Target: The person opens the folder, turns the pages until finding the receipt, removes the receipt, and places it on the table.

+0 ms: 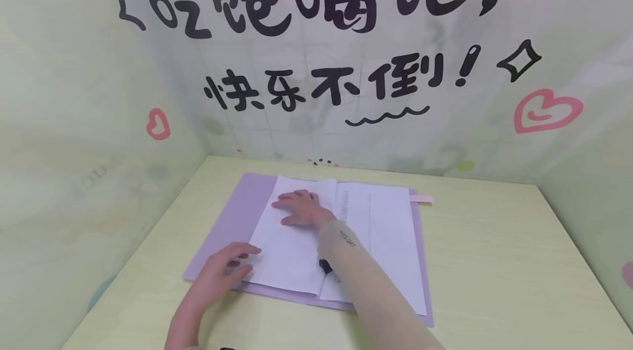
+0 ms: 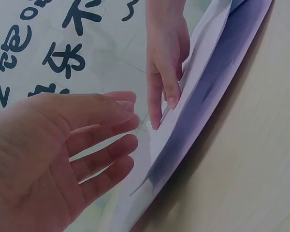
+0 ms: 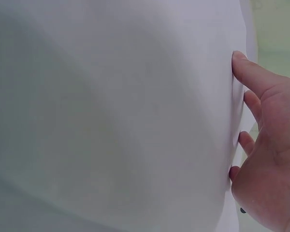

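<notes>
A purple folder (image 1: 232, 218) lies spread on the table with white printed sheets in it. My right hand (image 1: 303, 210) rests its spread fingertips on the upper part of the blank left-hand page (image 1: 284, 262). In the right wrist view, the thumb and fingertips of that hand (image 3: 273, 140) touch the white paper (image 3: 135, 116). My left hand (image 1: 220, 270) is at the lower left edge of the same page, fingers loosely bent and thumb apart. Nothing lies between the fingers of the left hand (image 2: 72, 145) in its wrist view. The right sleeve covers part of the right-hand page (image 1: 390, 229), which bears printed lines.
A pink tab (image 1: 422, 199) sticks out from the folder's right edge. Beside the right sleeve shows a small black object (image 1: 325, 266). The pale wooden table (image 1: 499, 262) is bordered by printed cloth walls (image 1: 306, 135) at the back and both sides.
</notes>
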A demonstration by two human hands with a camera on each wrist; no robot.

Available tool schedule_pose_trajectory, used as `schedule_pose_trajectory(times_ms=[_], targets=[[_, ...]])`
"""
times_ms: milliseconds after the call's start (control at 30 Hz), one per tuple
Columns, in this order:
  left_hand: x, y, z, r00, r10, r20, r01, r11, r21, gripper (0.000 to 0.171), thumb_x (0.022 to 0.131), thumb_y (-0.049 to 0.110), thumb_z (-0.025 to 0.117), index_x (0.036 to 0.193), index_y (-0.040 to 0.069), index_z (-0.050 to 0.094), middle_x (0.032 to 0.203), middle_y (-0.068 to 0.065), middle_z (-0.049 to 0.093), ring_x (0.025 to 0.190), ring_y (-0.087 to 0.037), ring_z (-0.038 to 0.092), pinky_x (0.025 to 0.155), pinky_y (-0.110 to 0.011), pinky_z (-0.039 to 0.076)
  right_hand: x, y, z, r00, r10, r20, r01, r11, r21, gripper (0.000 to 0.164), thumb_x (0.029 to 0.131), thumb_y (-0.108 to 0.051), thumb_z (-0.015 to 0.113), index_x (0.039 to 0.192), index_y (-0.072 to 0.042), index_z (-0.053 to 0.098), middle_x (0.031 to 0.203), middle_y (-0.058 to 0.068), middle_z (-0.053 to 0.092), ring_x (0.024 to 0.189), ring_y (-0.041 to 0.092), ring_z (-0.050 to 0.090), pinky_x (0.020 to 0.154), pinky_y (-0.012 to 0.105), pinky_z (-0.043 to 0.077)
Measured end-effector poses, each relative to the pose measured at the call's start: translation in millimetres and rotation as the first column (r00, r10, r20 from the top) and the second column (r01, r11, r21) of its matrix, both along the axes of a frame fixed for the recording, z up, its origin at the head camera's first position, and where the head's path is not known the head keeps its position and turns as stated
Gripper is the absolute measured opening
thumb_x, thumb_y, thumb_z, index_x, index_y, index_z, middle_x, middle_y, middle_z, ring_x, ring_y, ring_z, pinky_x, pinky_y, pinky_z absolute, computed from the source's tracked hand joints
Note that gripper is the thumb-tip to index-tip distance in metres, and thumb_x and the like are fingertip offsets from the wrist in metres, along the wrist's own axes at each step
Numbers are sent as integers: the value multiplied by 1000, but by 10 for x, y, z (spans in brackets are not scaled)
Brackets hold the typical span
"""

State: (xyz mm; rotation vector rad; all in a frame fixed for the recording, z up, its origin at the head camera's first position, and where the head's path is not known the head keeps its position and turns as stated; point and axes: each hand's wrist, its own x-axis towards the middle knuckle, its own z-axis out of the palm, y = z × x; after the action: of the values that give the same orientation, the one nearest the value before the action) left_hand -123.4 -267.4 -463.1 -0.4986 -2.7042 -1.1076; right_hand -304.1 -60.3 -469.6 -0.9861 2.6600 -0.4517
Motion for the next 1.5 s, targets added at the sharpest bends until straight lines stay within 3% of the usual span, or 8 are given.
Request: schedule_pose_trajectory(times_ms=[200,433,600,767,967,1167,1333,1500], targets=[[35,36,-90,997,-19,75,21,999,-28,32,83,4,74,111,18,72,108,2,72,99,-11,64,86,-26,56,9,-10,-13,1000,1,1,-1,1000,2,55,97,-38,60,148,-38,42,162,-12,31,151,28,23,120,54,22],[30,24,-174,997,-66,36,69,993,-96,35,78,-3,75,105,18,72,109,0,71,103,-16,65,87,-26,55,-17,-16,-66,1000,-4,-19,4,1000,-9,52,97,-35,61,146,-36,46,161,-11,34,152,27,24,120,54,23],[17,48,-192,997,-48,66,56,991,-119,34,77,-3,75,103,19,73,112,0,68,105,-21,64,88,-27,56,-35,78,-67,1000,0,-6,-1,999,-48,48,95,-28,64,142,-30,52,160,-5,36,152,23,26,123,49,24],[29,96,-201,997,7,74,5,987,-159,35,76,-5,74,102,20,74,114,1,65,106,-25,61,90,-31,55,-32,262,19,996,-42,83,57,980,-189,47,95,-19,64,140,-24,55,159,1,38,152,23,26,126,44,22],[72,161,-182,996,72,47,-62,980,-188,39,73,-6,76,98,24,74,112,5,65,106,-24,60,94,-39,52,-15,494,131,993,-73,94,101,933,-344,45,96,-19,63,140,-17,54,150,3,49,145,23,39,123,39,30],[80,173,-200,996,84,4,-82,979,-185,43,71,-8,77,96,26,74,109,8,64,104,-21,58,92,-39,50,57,739,212,967,-156,201,232,866,-443,46,97,-24,62,142,-23,52,148,0,52,139,24,47,116,43,40],[79,181,-221,996,85,-14,-86,977,-194,43,70,-7,77,96,26,74,109,7,65,103,-21,59,92,-39,50,131,1023,211,935,-252,251,348,789,-505,48,97,-24,62,143,-25,50,147,-1,52,136,22,49,113,45,44],[73,169,-211,996,86,-8,-86,978,-192,43,70,-6,78,97,27,74,110,7,65,103,-21,59,92,-39,50,179,1345,198,907,-347,240,422,714,-559,48,97,-22,63,143,-21,50,147,2,53,134,24,50,110,44,47]])
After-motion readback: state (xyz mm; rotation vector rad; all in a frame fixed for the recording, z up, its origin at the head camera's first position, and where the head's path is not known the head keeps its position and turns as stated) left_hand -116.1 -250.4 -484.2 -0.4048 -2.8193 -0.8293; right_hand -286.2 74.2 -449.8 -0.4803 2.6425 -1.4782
